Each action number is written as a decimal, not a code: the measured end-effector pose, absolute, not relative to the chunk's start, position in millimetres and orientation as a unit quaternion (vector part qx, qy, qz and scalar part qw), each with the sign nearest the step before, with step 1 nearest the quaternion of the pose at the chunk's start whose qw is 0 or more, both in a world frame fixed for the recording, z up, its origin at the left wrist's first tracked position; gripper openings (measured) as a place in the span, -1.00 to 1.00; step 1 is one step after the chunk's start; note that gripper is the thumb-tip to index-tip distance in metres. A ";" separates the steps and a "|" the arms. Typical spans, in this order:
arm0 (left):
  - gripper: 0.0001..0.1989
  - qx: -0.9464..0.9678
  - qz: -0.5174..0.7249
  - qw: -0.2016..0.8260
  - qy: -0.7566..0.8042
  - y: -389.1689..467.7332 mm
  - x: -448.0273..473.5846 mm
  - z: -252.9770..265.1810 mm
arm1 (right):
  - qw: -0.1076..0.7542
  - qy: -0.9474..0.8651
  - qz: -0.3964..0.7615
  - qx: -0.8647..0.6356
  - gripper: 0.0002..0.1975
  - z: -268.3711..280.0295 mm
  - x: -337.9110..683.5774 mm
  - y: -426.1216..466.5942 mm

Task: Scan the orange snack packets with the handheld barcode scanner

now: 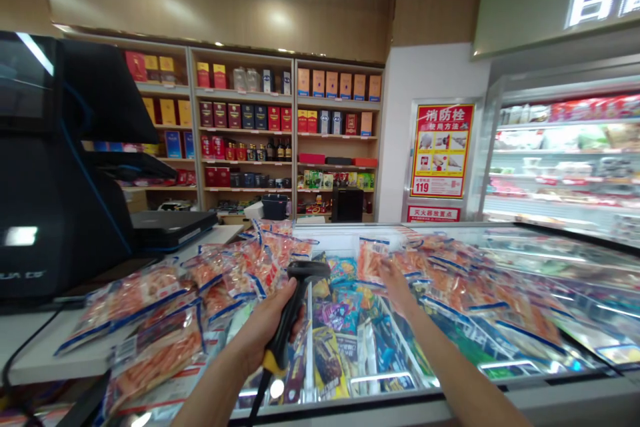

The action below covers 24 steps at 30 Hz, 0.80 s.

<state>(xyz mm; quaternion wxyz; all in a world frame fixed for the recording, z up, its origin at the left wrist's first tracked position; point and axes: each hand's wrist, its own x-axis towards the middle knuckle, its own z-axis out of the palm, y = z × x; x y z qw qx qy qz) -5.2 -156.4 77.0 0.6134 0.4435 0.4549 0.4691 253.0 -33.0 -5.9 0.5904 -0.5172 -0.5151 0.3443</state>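
Observation:
My left hand (265,323) is wrapped round the handle of a black and yellow barcode scanner (293,310). Its head points away from me over the glass-topped freezer, and its cable hangs below. Just to the right, my right hand (399,288) has its fingers on the edge of a clear blue-edged packet (371,257) of orange-pink food, which stands roughly upright. The fingers are a little blurred. Similar packets (235,267) lie heaped on the left, and more packets (455,277) are spread over the freezer glass on the right.
Under the glass, colourful ice-cream wrappers (330,353) fill the freezer baskets. A checkout terminal (60,187) stands on the white counter (40,353) at left, its cable trailing. Shelves of boxed goods (245,117) line the back wall. A lit refrigerated case (570,153) is at right.

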 end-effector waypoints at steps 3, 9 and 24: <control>-0.64 0.448 0.464 0.646 0.408 -154.0 -0.1 79.0 | 0.594 -0.459 0.485 -0.449 -0.60 -11.5 268.1 -39.3; -0.61 0.475 0.439 0.656 0.389 -159.5 11.3 83.0 | 0.565 -0.459 0.501 -0.468 -0.63 -18.1 273.4 -44.4; -0.62 0.491 0.406 0.693 0.338 -152.4 39.0 94.1 | 0.566 -0.446 0.506 -0.474 -0.63 -16.5 265.7 -39.5</control>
